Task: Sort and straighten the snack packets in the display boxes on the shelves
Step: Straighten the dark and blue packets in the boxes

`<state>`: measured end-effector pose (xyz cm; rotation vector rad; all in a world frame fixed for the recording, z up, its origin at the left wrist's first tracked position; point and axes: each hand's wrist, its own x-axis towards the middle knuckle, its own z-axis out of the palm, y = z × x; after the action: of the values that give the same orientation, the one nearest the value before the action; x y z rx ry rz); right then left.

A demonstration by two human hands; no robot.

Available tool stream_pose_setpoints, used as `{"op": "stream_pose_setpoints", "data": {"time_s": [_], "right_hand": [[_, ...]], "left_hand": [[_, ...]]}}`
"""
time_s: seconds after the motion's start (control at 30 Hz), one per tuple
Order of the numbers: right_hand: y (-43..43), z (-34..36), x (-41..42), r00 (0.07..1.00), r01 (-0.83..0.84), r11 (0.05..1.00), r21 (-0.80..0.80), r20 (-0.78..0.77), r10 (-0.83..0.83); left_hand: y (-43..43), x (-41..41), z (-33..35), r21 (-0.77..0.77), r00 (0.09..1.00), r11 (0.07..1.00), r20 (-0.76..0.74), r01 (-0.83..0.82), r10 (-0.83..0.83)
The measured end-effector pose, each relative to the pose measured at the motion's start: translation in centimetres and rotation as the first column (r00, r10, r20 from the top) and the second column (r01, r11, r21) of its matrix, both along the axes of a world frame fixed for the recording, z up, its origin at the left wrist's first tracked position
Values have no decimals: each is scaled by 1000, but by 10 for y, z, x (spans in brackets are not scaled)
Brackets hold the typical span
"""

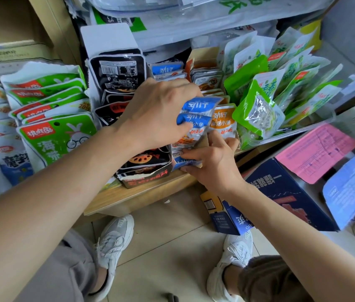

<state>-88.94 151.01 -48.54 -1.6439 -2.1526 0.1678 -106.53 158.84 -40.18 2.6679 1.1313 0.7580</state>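
Head view: the left hand [159, 110] covers most of the blue packets [196, 114], its thumb and curled fingers clamped on them, just above their blue display box [191, 163] on the shelf [146, 192]. The right hand [213, 164] hides the box's front corner, fingers curled round its lip. Orange packets [223, 125] stand just beside, partly hidden.

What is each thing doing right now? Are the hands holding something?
Left hand: grips the blue packets.
Right hand: holds the blue box by its front.
Orange packet: upright.
Black box: front torn, full.
Green packets: leaning, jumbled in a clear tray.
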Motion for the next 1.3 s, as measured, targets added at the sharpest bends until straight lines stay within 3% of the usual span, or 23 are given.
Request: {"op": "stream_pose_setpoints", "data": {"time_s": [0.37, 0.57, 0.93, 1.17, 1.3], "right_hand": [[-21, 0, 13, 996, -85, 994, 74, 31, 83], [-29, 5, 20, 998, -54, 994, 98, 11, 54], [-17, 28, 26, 982, -138, 962, -237, -157, 102], [-18, 33, 17, 968, -83, 969, -234, -249, 23], [-17, 37, 20, 957, -143, 961, -238, -281, 73]], "left_hand": [[-7, -2, -4, 17, 1000, 1000, 18, 19, -19], [-11, 1, -7, 44, 998, 999, 60, 24, -27], [-13, 3, -6, 6, 999, 1000, 41, 10, -10], [-15, 3, -6, -13, 999, 1000, 41, 10, -9], [-14, 3, -5, -16, 999, 1000, 44, 15, -14]]}}
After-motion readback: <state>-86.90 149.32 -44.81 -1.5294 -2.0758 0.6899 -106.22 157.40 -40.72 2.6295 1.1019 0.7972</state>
